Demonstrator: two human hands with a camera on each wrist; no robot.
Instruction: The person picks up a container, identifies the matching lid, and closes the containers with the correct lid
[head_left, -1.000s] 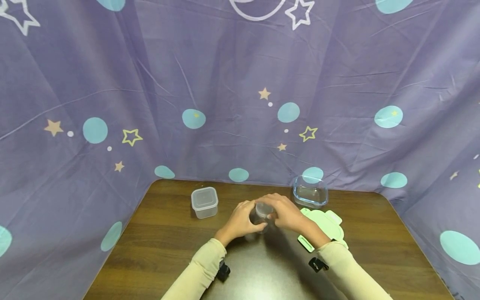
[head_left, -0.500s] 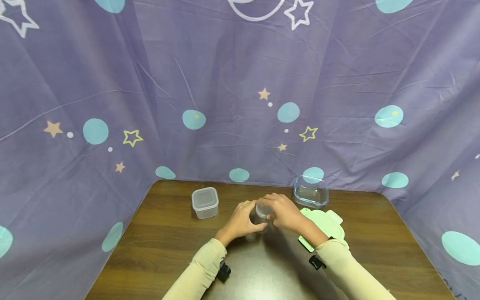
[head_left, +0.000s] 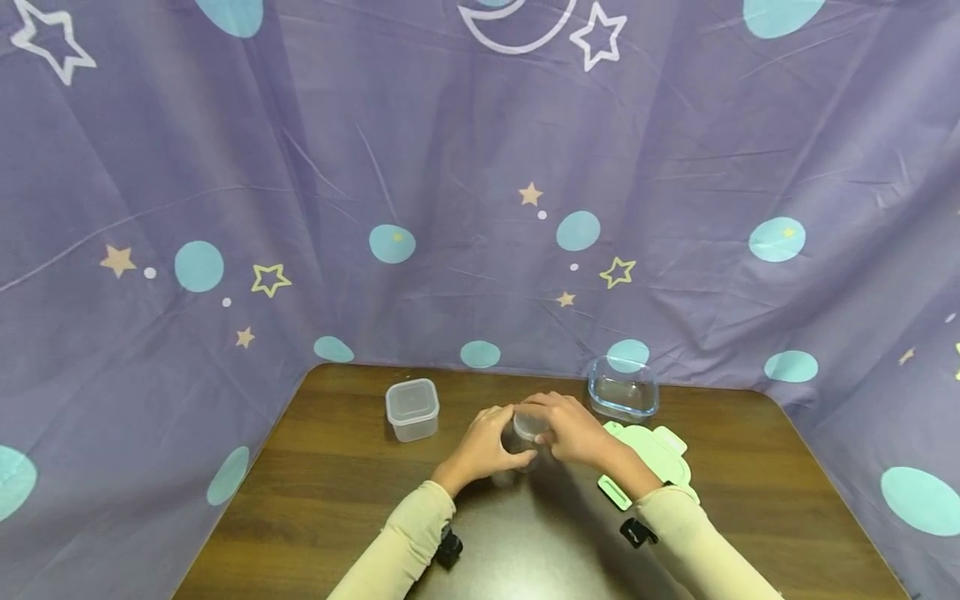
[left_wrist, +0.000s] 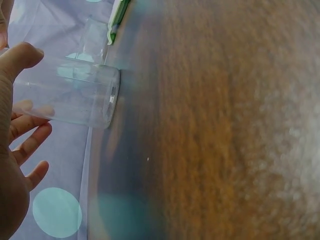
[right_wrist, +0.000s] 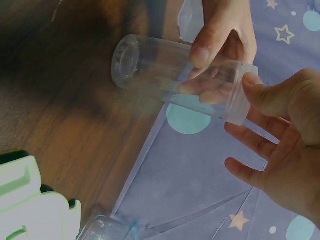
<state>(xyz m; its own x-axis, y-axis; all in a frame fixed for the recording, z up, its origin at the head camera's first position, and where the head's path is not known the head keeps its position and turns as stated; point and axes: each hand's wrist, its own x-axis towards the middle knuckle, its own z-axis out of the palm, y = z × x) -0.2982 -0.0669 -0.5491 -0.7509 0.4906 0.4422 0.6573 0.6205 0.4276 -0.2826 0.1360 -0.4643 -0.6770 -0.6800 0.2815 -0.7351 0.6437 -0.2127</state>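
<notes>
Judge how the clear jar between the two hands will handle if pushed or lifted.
The jar would probably roll if it fell over, being cylindrical. Taller than it is wide, it may tip when pushed near the top. It is likely fairly light, as nothing shows inside.

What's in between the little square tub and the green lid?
In the head view, the left hand, clear jar and right hand are between the square tub and the green lid.

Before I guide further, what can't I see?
Head: much of clear jar, behind left hand and right hand.
Head: part of green lid, behind right forearm.
Left wrist: jar's capped end, hidden by left hand and edge.
Right wrist: part of glass container, past bottom edge.
</notes>
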